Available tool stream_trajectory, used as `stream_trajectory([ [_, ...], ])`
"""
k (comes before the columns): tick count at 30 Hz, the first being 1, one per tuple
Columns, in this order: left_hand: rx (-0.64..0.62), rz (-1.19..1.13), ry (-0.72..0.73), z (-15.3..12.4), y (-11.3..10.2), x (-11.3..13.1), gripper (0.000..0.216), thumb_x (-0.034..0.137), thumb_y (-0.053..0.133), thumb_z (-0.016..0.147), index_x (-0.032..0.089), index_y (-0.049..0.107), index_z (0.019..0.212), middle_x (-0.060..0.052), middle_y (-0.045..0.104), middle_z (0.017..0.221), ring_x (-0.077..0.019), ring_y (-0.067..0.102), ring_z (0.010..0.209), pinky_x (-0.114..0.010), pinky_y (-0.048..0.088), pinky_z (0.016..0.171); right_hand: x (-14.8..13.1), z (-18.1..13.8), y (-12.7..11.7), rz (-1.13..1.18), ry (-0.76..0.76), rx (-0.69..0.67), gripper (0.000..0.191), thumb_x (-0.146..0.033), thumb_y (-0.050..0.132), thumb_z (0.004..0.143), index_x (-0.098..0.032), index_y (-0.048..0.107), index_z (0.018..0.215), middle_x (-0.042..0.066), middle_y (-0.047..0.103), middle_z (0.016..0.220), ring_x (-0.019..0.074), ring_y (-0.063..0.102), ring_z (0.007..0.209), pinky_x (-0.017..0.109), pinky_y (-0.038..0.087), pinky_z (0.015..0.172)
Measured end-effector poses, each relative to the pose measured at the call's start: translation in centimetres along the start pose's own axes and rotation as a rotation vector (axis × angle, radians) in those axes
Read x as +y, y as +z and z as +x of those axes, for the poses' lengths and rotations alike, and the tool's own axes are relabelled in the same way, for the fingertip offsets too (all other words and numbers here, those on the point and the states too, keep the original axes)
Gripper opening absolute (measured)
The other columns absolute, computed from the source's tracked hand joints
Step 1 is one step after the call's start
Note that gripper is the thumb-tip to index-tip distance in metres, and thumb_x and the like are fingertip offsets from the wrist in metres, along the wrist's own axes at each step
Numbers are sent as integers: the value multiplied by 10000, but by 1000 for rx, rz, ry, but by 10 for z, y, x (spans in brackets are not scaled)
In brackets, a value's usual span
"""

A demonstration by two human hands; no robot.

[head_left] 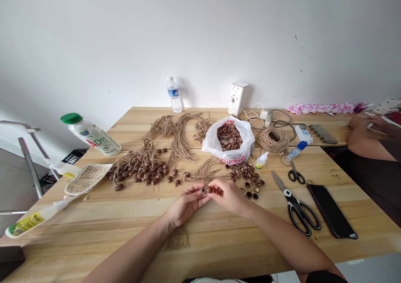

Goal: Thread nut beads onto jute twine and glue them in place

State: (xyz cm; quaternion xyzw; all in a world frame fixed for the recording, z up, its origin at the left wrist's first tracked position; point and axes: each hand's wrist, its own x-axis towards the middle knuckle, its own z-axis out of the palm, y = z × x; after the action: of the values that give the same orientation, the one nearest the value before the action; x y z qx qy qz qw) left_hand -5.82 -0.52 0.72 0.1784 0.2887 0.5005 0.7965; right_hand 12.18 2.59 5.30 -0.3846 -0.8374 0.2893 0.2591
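My left hand (pixel 185 204) and my right hand (pixel 231 195) meet above the near middle of the table. In the left fingertips is a small brown nut shell half (pixel 204 189), its hollow side showing. Pinched in the right fingers is another rounded brown shell piece (pixel 209 189), close against the first. Just beyond the hands lie twine strands (pixel 203 172). Loose shell halves (pixel 249 174) are scattered to the right, below a white plastic bag (pixel 211 137) filled with more shells. Several shells tied on twine (pixel 150 172) form a pile at left.
On the right are large scissors (pixel 302 207), small scissors (pixel 296 175), a phone (pixel 332 211), a twine coil (pixel 273 140) and a glue bottle (pixel 261 161). At left stand a green-capped bottle (pixel 94 134) and a woven tray (pixel 89 178). Another person's arm (pixel 366 143) rests at far right.
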Motion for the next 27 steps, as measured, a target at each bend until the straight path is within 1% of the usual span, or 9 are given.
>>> stream_trajectory([
  [4, 16, 7, 8, 1, 1, -1, 209, 73, 694, 694, 128, 673, 894, -68, 713, 838, -179, 662, 855, -318, 488, 844, 0, 0, 3, -81, -67, 63, 150, -180, 674, 746, -179, 629, 889, -17, 572, 648, 113, 517, 603, 204, 384, 579],
  [9, 7, 17, 30, 1, 4, 0, 205, 74, 712, 678, 124, 691, 875, -62, 712, 822, -158, 656, 806, -277, 492, 784, 1, -1, 10, -152, -74, 95, 159, -170, 691, 734, -182, 637, 883, -5, 605, 702, 115, 529, 617, 209, 374, 580],
  [18, 4, 51, 60, 2, 7, -3, 195, 84, 731, 659, 128, 709, 848, -64, 728, 830, -163, 659, 809, -286, 481, 819, 1, -1, 13, -233, -67, 93, 147, -209, 716, 733, -179, 650, 861, 9, 645, 714, 128, 559, 634, 218, 359, 580],
  [23, 29, 59, 82, 1, 7, -6, 192, 106, 738, 658, 135, 713, 846, -62, 732, 834, -163, 659, 812, -294, 477, 836, -1, -2, 13, -236, -55, 74, 98, -244, 684, 768, -183, 643, 834, 16, 652, 721, 130, 570, 630, 219, 365, 572],
  [27, 18, 84, 104, 1, 7, -6, 191, 128, 738, 661, 129, 719, 851, -80, 732, 858, -189, 657, 848, -326, 457, 877, -2, -2, 13, -220, -40, 81, 81, -252, 663, 786, -185, 635, 822, 16, 656, 715, 132, 573, 621, 223, 368, 571],
])
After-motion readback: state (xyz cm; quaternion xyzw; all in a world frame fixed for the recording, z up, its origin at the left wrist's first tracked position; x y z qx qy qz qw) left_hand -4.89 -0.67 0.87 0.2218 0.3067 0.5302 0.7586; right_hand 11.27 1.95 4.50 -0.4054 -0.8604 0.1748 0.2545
